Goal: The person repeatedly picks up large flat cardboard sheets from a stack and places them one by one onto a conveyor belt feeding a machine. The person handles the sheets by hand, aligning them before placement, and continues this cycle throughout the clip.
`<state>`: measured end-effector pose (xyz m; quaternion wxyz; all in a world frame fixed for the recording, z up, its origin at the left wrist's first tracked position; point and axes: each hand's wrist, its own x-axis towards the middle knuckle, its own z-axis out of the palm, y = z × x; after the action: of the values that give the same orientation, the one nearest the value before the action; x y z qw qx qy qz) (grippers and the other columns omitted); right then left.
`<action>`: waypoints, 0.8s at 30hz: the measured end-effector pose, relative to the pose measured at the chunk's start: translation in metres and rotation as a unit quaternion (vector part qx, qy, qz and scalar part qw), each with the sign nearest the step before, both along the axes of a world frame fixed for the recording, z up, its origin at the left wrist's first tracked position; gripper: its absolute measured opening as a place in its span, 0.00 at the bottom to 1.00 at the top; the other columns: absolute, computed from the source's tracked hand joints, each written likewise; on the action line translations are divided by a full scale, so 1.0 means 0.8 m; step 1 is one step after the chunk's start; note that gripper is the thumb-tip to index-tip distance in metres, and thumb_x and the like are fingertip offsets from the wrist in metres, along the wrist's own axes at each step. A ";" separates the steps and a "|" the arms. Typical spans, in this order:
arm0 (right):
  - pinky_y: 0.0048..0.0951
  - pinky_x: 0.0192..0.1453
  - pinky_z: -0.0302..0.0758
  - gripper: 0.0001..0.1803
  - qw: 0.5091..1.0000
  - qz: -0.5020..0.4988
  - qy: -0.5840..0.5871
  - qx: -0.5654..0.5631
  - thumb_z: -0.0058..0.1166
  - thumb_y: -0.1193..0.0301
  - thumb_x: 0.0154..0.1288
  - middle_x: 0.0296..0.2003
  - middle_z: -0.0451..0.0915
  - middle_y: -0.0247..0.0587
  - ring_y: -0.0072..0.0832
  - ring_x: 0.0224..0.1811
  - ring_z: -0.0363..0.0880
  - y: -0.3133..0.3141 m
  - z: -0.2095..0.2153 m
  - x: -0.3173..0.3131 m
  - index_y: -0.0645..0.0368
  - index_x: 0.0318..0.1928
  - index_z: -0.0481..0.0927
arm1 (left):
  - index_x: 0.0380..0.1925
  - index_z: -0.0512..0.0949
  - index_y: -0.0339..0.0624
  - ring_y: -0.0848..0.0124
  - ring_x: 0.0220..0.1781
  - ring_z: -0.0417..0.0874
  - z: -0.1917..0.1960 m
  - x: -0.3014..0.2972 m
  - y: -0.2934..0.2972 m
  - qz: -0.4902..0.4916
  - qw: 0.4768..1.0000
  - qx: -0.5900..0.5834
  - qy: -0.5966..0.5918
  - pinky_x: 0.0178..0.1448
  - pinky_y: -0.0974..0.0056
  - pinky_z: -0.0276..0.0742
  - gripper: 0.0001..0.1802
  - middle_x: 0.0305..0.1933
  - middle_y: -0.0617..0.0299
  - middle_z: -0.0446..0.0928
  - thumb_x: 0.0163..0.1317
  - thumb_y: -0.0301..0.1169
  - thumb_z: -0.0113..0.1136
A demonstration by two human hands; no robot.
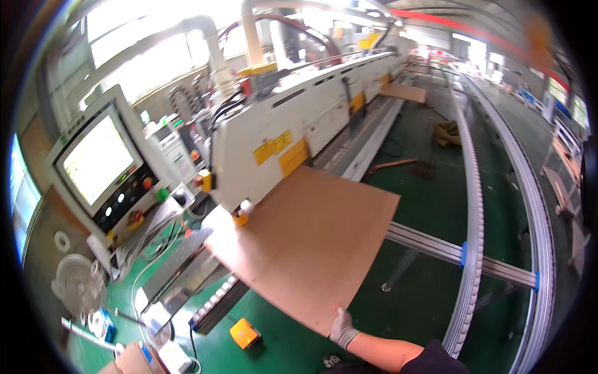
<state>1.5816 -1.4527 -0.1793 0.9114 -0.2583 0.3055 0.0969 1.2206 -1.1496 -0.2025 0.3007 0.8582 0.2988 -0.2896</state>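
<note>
A large flat brown board point(311, 230) lies with its far left side at the long white machine point(249, 156). At the board's near right corner, my right hand point(342, 328), in a pale glove, grips the edge. Part of the hand shows over the top face, while any fingers beneath the board are hidden. The board's left part rests over a roller rail point(215, 305), and its right part reaches out over the green floor. My left hand is out of view.
A control panel with a lit screen point(96, 159) stands at the left. Long roller rails point(471, 206) run away on the right, joined by a metal crossbar point(430, 243). A yellow box point(245, 333) sits on the floor; another board point(403, 92) lies farther along the machine.
</note>
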 end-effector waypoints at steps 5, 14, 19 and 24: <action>0.49 0.72 0.71 0.37 0.998 -0.042 -0.039 -0.020 0.51 0.45 0.73 0.67 0.75 0.42 0.41 0.67 0.75 -0.030 0.069 0.030 0.53 0.74 0.66 | 0.50 0.83 0.37 0.39 0.46 0.85 -0.003 -0.060 0.011 0.060 0.996 -0.036 0.049 0.52 0.43 0.79 0.30 0.50 0.40 0.84 0.75 0.52 0.43; 0.32 0.34 0.75 0.28 0.992 -0.057 -0.033 -0.111 0.47 0.41 0.68 0.53 0.81 0.26 0.27 0.46 0.82 -0.160 0.033 0.143 0.38 0.62 0.75 | 0.38 0.85 0.40 0.49 0.52 0.84 0.014 -0.015 0.026 0.191 0.971 -0.079 -0.121 0.58 0.49 0.79 0.22 0.48 0.45 0.84 0.74 0.44 0.47; 0.19 0.28 0.74 0.23 0.979 -0.109 -0.008 -0.174 0.50 0.41 0.72 0.29 0.80 0.24 0.20 0.28 0.79 -0.078 0.059 0.133 0.47 0.37 0.79 | 0.38 0.85 0.40 0.50 0.50 0.86 -0.041 -0.109 0.072 0.283 0.945 -0.033 -0.160 0.58 0.50 0.79 0.21 0.45 0.47 0.86 0.74 0.44 0.50; 0.28 0.18 0.52 0.29 0.927 0.277 -0.045 -0.250 0.43 0.48 0.81 0.14 0.59 0.25 0.23 0.13 0.57 0.047 -0.046 -0.012 0.43 0.19 0.62 | 0.34 0.84 0.39 0.50 0.45 0.86 -0.043 -0.209 0.088 0.394 0.910 -0.020 -0.125 0.53 0.49 0.79 0.21 0.37 0.47 0.86 0.72 0.44 0.52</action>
<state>1.5717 -1.4153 -0.2163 0.7669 -0.5562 0.1946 0.2542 1.0537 -1.0794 -0.2370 0.4425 0.6937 0.5667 -0.0434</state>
